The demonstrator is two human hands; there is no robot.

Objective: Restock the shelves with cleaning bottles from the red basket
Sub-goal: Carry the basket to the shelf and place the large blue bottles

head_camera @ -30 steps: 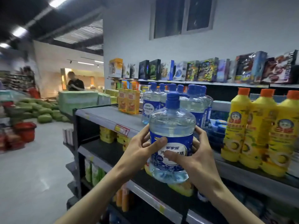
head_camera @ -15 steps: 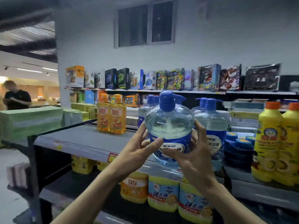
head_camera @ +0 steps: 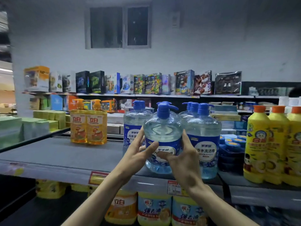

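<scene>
Head view: left hand [head_camera: 139, 154] and right hand [head_camera: 184, 163] grip clear bottle [head_camera: 162, 128] (blue pump).

- Pale grey wall [head_camera: 219, 46], dark two-pane window [head_camera: 119, 26] high up.
- Long wall shelf [head_camera: 162, 96] under it, packed with boxed toys [head_camera: 146, 84].
- Grey metal front shelf [head_camera: 53, 157], red price tags [head_camera: 97, 177] on its edge.
- Lower shelf [head_camera: 40, 209] beneath, in shadow.
- Dim bluish light, brighter at far left.

A single wide-angle head camera faces the shelf [head_camera: 65, 154] nearly square-on, tilted slightly down, just above its top. It is close: the left hand [head_camera: 138, 154] and right hand [head_camera: 184, 160] reach in from the bottom edge, gripping a bottle [head_camera: 162, 128] at centre, near the shelf's front edge. A window [head_camera: 118, 26] fills the top.
</scene>
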